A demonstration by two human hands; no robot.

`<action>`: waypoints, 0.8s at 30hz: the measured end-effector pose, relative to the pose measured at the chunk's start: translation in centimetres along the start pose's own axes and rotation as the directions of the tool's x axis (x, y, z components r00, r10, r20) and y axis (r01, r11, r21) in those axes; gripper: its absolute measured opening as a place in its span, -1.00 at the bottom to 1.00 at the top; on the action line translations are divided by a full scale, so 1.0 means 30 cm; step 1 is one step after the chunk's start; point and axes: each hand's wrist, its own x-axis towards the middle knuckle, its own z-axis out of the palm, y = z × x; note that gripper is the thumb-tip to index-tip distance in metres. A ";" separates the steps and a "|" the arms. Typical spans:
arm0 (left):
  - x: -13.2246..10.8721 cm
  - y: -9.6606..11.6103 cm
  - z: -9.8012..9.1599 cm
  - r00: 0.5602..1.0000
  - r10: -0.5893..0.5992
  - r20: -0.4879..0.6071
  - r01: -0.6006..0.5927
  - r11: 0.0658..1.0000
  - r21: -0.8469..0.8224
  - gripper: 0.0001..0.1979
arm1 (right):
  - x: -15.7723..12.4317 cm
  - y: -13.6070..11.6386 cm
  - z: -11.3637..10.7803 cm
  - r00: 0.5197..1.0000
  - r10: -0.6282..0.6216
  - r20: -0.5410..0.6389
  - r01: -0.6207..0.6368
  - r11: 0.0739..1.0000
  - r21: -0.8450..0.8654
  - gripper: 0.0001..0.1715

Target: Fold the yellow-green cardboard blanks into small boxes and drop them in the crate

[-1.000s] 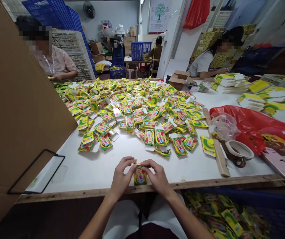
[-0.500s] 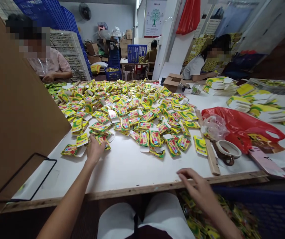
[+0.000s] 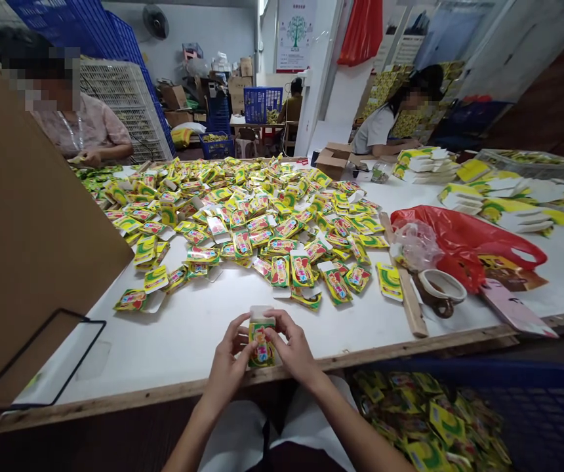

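Between my two hands is a small yellow-and-green printed carton (image 3: pixel 263 351), upright at the table's front edge with its white top flap raised. My left hand (image 3: pixel 233 347) is closed on the carton's left side. On the right side my right hand (image 3: pixel 289 344) grips it too, the thumb on its printed front and the fingers near the flap. Beyond them lies a big heap of like cartons (image 3: pixel 242 242), several with white end flaps standing open. One loose carton (image 3: pixel 132 300) rests at the heap's near left corner.
On the right are a wooden strip (image 3: pixel 412 305), a brown cup (image 3: pixel 440 292), a red plastic bag (image 3: pixel 463 239) and a pink flat item (image 3: pixel 515 307). A blue basket (image 3: pixel 547 406) of cartons sits below the edge. Cardboard (image 3: pixel 31 249) blocks the left. Other people sit around.
My left hand has drawn back from the heap's near left with a carton. My right hand has moved left and joined it on that carton. The view has shifted slightly.
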 end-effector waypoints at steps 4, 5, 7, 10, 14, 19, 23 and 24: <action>0.018 -0.004 -0.008 1.000 -0.012 0.006 0.012 0.999 0.047 -0.69 | 0.023 -0.011 -0.009 0.997 -0.035 0.066 0.041 0.996 -0.084 -0.79; 0.025 -0.006 -0.010 1.000 -0.002 -0.013 0.002 0.999 0.045 -0.73 | 0.031 -0.014 -0.010 0.995 -0.044 0.087 0.053 0.993 -0.108 -0.80; 0.039 -0.015 -0.010 0.998 0.035 -0.050 -0.034 0.999 0.017 -0.79 | 0.045 -0.017 -0.005 0.993 -0.051 0.103 0.064 0.989 -0.131 -0.80; 0.052 -0.028 -0.006 0.990 0.075 -0.119 -0.084 0.994 -0.070 -0.81 | 0.052 -0.009 0.006 0.999 -0.034 0.019 0.035 0.996 -0.080 -0.82; 0.049 -0.014 -0.006 0.983 0.117 -0.140 -0.117 0.993 0.008 -0.82 | 0.037 -0.006 0.005 0.998 -0.053 -0.026 0.052 0.997 -0.061 -0.79; 0.037 0.031 -0.005 0.980 0.168 -0.107 -0.149 0.975 0.166 -0.87 | 0.024 -0.023 -0.005 0.990 -0.135 0.030 0.137 0.984 -0.117 -0.90; 0.039 0.040 0.009 0.979 0.121 -0.161 -0.095 0.982 0.163 -0.86 | 0.032 -0.030 0.003 0.994 -0.109 -0.023 0.104 0.979 -0.175 -0.89; 0.042 0.040 0.013 0.980 0.100 -0.174 -0.073 0.986 0.153 -0.85 | 0.036 -0.034 0.005 0.995 -0.091 -0.033 0.083 0.979 -0.186 -0.89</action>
